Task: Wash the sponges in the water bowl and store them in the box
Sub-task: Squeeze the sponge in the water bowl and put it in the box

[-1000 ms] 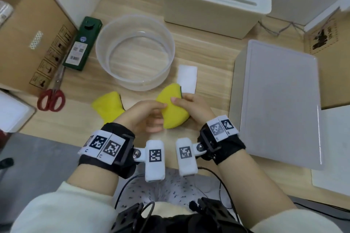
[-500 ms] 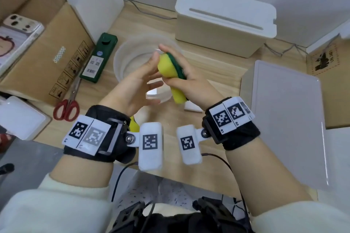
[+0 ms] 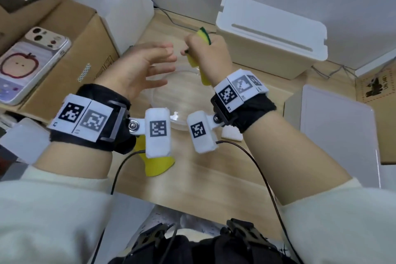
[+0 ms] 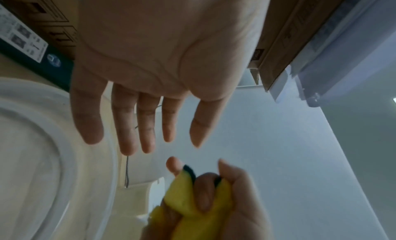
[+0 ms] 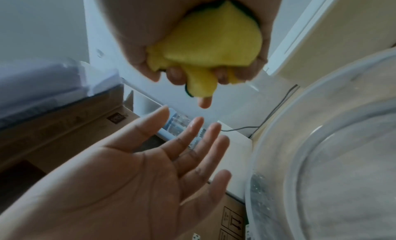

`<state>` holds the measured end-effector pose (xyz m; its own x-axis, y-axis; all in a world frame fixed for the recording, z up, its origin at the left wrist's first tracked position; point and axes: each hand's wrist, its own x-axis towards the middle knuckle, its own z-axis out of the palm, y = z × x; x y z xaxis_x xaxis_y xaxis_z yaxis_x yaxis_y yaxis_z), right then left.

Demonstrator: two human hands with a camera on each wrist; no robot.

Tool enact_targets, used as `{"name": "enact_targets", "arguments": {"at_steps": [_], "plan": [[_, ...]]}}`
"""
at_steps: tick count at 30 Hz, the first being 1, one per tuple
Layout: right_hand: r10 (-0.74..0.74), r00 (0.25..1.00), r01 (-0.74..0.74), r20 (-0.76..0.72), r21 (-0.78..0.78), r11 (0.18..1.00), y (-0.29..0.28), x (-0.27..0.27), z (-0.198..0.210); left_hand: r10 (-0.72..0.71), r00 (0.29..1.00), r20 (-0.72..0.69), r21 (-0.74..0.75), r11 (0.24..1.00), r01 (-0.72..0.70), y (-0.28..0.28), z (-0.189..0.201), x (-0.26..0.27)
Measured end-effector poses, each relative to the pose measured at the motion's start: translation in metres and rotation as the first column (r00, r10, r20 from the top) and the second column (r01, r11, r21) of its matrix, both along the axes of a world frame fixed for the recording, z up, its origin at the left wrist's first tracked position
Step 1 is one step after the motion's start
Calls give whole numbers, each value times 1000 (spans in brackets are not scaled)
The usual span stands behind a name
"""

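Right hand (image 3: 205,53) fisted tight round yellow sponge (image 3: 204,35), held above clear bowl (image 3: 182,100), long axis near upright, green edge topmost. Left hand (image 3: 137,70) splayed, empty, beside it. Carton (image 3: 376,83) right of bowl reads "UN 3481"

1. My right hand (image 3: 206,53) squeezes a yellow sponge (image 5: 211,45) above the clear water bowl (image 3: 182,100); my left hand (image 3: 137,68), fingers spread, sits just beside it, a narrow gap between our fingertips.
2. Beyond the bowl the cream box (image 3: 272,38) with its slotted lid stands close behind my right fist.
3. On the left, cardboard cartons (image 3: 70,66) and a white block (image 3: 126,6) wall off that side.
4. On the right, a grey lidded container (image 3: 334,133) stands past a strip of bare wood.
5. Nearer me, a second yellow sponge (image 3: 158,164) lies on the table (image 3: 203,178) under my left wrist, and a small white pad (image 3: 231,134) under my right.
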<state>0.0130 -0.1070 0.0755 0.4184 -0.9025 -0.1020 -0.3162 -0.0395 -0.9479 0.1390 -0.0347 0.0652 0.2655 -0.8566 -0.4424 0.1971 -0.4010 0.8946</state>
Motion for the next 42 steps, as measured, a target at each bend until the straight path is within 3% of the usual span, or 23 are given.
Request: {"name": "enact_targets", "arguments": {"at_steps": [3,6,8,11,19,24,28,34,42], "plan": [[-70,997,71,-26,44,996,-6,7,-8,96,993,65,-27,995,-95,-3,-13,4],[-118,993,117,4,63,991,-8,9,-17,200,919,340,11,976,-216,1,-40,16],[-138,990,135,38,89,987,-8,9,-23,131,886,445,135,968,-211,7,-60,20],[-166,985,162,41,86,983,-7,12,-29,11,947,321,257,962,-98,11,-79,16],[-280,958,259,67,222,940,-7,21,-38,75,991,108,207,974,-96,13,-88,30],[-209,976,180,57,327,928,-5,21,-40,113,991,69,197,973,-124,15,-95,30],[-126,989,94,77,327,940,-3,15,-38,117,992,44,195,973,-123,14,-98,29],[-181,983,182,-21,216,959,-1,21,-42,125,992,32,193,973,-129,14,-100,29],[-228,973,211,39,253,944,3,29,-57,137,989,58,169,975,-145,15,-100,25]]}}
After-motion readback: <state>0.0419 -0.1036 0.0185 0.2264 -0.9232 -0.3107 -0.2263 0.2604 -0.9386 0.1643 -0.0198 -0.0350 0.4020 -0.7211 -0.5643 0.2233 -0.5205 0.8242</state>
